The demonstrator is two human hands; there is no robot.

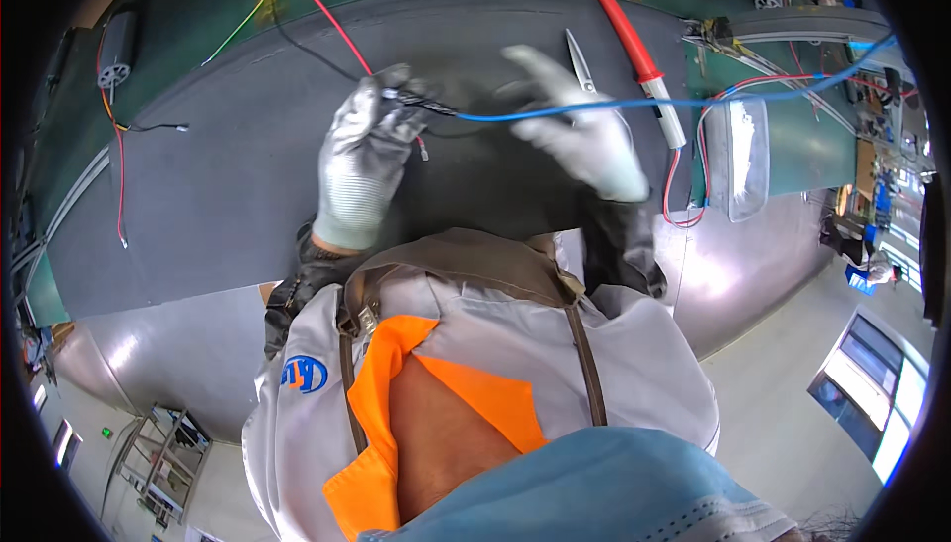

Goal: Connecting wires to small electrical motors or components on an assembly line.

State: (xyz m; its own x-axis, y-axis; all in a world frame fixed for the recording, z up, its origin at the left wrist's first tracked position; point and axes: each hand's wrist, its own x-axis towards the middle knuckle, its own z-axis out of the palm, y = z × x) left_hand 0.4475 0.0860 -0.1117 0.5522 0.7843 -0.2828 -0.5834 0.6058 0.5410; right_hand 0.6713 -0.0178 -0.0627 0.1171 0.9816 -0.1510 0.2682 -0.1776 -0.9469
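Observation:
My left hand, in a white glove with a grey-coated palm, is closed on a bundle of black wires. A blue cable runs from this bundle off to the far right. A red wire and a dark wire lead from above down to the left hand, and a small terminal end hangs below its fingers. My right hand, also gloved and smeared by motion, has its fingers apart, with the blue cable passing across it. Just beyond lie silver pointed blades, their lower part hidden by this hand.
On the dark mat right of my hand lies a red-and-white pen-shaped tool with a thin tip. A clear tray holds white pieces. Grey cylindrical motors with wires stand at the left and top. Another person is far right.

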